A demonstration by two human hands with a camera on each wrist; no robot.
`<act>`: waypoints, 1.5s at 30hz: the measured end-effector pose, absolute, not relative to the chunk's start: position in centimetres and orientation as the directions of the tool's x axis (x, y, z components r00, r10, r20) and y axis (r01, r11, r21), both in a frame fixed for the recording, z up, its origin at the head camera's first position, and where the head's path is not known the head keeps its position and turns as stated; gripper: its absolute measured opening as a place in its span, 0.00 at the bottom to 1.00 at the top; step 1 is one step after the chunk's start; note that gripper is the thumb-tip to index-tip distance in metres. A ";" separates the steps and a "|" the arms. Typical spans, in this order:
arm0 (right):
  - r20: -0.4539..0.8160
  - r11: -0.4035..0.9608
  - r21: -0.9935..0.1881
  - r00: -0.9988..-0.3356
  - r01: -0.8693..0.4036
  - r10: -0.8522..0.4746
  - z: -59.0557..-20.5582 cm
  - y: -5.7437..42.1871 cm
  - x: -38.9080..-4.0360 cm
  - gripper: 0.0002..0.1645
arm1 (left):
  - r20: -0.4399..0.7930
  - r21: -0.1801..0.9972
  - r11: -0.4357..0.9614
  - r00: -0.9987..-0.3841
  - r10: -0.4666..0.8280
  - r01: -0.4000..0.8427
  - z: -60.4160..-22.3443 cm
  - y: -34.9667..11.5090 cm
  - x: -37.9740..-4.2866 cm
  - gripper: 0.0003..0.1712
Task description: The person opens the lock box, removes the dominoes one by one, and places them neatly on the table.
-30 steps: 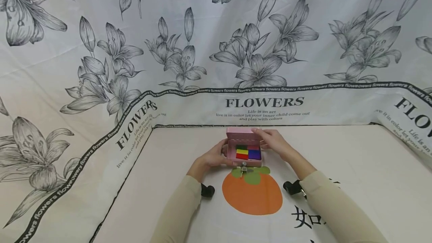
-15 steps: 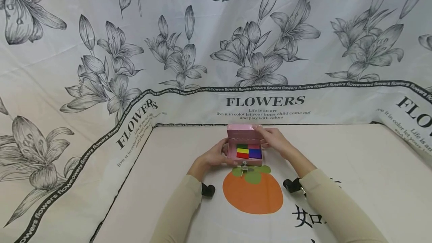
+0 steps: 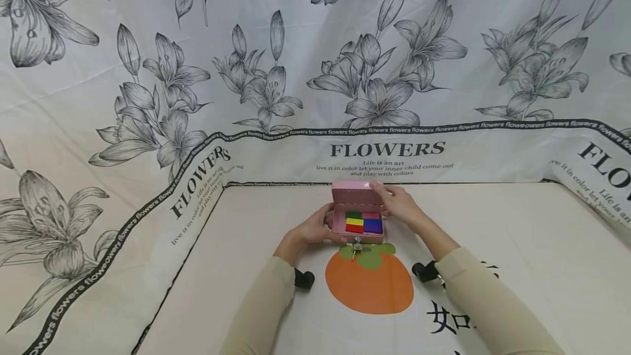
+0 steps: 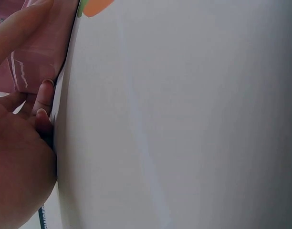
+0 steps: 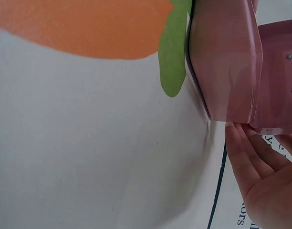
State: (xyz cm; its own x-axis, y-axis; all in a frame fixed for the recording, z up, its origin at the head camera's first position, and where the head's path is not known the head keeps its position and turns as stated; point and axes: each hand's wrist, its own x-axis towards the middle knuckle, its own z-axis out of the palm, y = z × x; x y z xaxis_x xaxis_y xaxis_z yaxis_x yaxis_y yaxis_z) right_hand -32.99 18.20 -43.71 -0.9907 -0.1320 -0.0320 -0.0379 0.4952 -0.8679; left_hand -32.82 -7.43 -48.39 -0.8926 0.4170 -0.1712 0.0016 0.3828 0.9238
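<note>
A small pink metal box (image 3: 371,239) stands on the table with its lid (image 3: 349,195) raised. Coloured blocks lie inside: green (image 3: 353,215), yellow (image 3: 354,222), red (image 3: 354,228), blue (image 3: 372,226) and a pinkish one (image 3: 371,215). A metal latch (image 3: 357,245) with what looks like a key hangs at the box's front. My left hand (image 3: 310,228) grips the left side, its thumb along the front. At the right, my right hand (image 3: 403,207) holds the lid's upper corner, while other fingers (image 5: 244,148) touch the box's side near the hinge.
The pale tablecloth (image 3: 266,207) bears a printed orange persimmon (image 3: 368,286) just before the box and black characters (image 3: 446,316) at the right. Flower-printed fabric (image 3: 276,152) rises behind and at the left. Black wrist mounts (image 3: 304,279) sit below both hands.
The lid stands slightly higher than a second ago, with the right hand still at its corner. The left hand, the box's base and the blocks have hardly moved.
</note>
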 end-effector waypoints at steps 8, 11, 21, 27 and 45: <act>0.009 0.540 -0.837 -0.989 -0.087 -0.145 -44.1 18.1 -33.2 0.52 | -0.169 0.916 0.401 -0.898 0.406 0.009 -48.5 -7.4 -32.8 0.61; 0.013 0.543 -0.835 -0.989 -0.092 -0.146 -44.2 18.3 -33.2 0.51 | -0.164 0.917 0.398 -0.896 0.412 0.015 -48.6 -7.4 -32.7 0.61; -0.027 0.495 -0.867 -0.987 -0.056 -0.159 -43.8 18.7 -33.3 0.50 | -0.163 0.921 0.389 -0.894 0.417 0.013 -48.5 -7.3 -32.6 0.60; -0.068 0.466 -0.885 -0.985 -0.015 -0.161 -43.6 18.7 -33.4 0.52 | -0.177 0.925 0.379 -0.898 0.403 -0.012 -48.4 -7.4 -32.5 0.59; 0.028 0.616 -0.784 -0.995 -0.082 -0.097 -42.7 18.8 -32.4 0.48 | -0.168 0.920 0.393 -0.895 0.413 0.009 -48.4 -7.5 -32.6 0.59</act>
